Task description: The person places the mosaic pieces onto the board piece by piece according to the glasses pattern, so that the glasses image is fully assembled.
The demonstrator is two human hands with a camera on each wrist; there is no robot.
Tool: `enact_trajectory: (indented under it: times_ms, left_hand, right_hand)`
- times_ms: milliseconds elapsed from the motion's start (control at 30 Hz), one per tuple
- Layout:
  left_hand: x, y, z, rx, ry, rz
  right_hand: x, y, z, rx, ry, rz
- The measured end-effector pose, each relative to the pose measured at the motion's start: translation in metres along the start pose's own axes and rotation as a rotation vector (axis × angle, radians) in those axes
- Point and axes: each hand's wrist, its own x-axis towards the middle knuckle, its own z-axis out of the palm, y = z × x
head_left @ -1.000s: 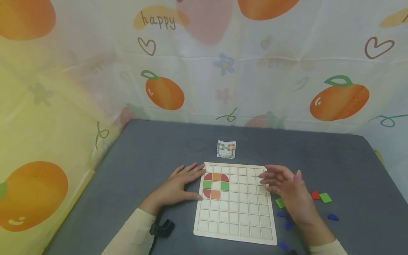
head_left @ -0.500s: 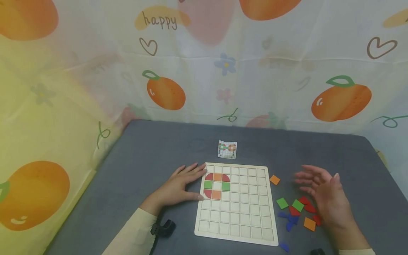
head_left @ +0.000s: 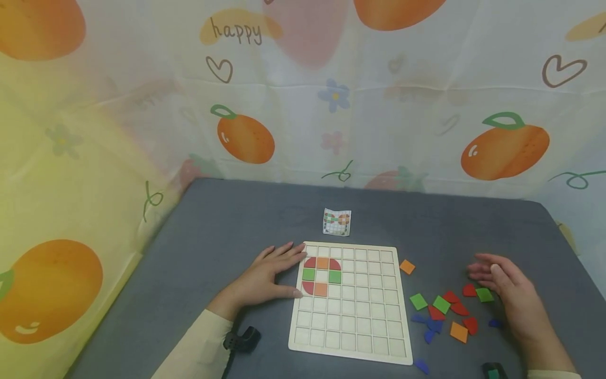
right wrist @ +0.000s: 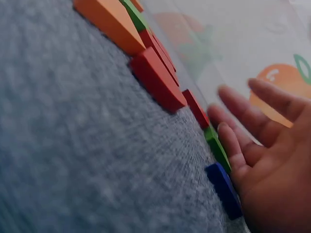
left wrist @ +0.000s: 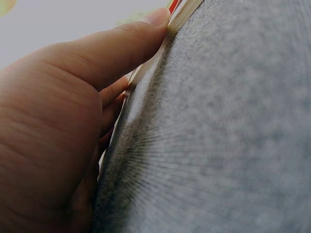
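Observation:
My left hand (head_left: 265,276) lies along the left edge of a wooden grid board (head_left: 350,326), fingers spread, with fingertips and thumb at its rim. In the board's upper left cells sit red quarter-round tiles (head_left: 310,262), orange square tiles (head_left: 323,263) and green square tiles (head_left: 335,277) around a bare cell. My right hand (head_left: 516,295) holds nothing. Its fingers are relaxed beside a loose green square tile (head_left: 484,295) and a red tile (head_left: 470,290). In the right wrist view a blue piece (right wrist: 224,190) is close by that hand.
Right of the board lie more loose tiles: a red quarter-round (head_left: 470,325), orange squares (head_left: 458,332), green squares (head_left: 418,301) and several blue pieces (head_left: 435,326). A small printed pattern card (head_left: 336,222) lies behind the board on the grey tabletop (head_left: 236,221).
My right hand has moved right, from over the board's right edge to the far side of the loose tiles, uncovering them. The left hand stays at the board's edge.

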Motion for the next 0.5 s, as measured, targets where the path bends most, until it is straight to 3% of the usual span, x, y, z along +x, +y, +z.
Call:
enact_trajectory:
  times_ms: [133,500]
  left_hand:
    - [-0.0003,-0.0003,0.0004,-0.002,-0.001,-0.004]
    - [0.0005,-0.0037,0.0013,0.010,-0.003,-0.008]
  right_hand:
    - [-0.0016,-0.0008,-0.0019,-0.223,-0.067,0.067]
    - [-0.0034,-0.0006,-0.0079,-0.463,-0.159,0.126]
